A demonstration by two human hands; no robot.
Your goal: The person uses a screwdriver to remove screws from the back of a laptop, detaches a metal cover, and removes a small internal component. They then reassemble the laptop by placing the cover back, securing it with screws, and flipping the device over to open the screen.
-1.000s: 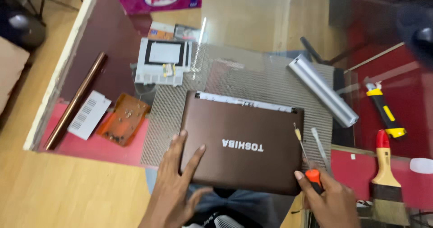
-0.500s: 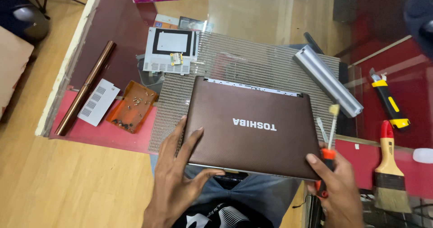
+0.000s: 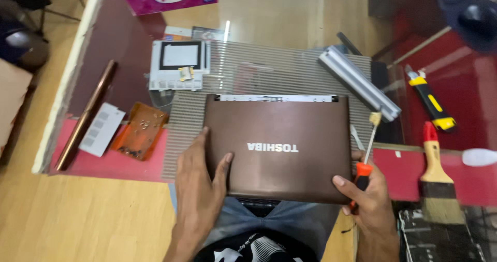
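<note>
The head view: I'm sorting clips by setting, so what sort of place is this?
Probably an electronics repair bench: a closed brown laptop, a screwdriver in the right hand, and a bare circuit board beside a brush.

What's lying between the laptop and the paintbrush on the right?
In the head view, the right hand holding a screwdriver lies between the laptop and the paintbrush.
</note>
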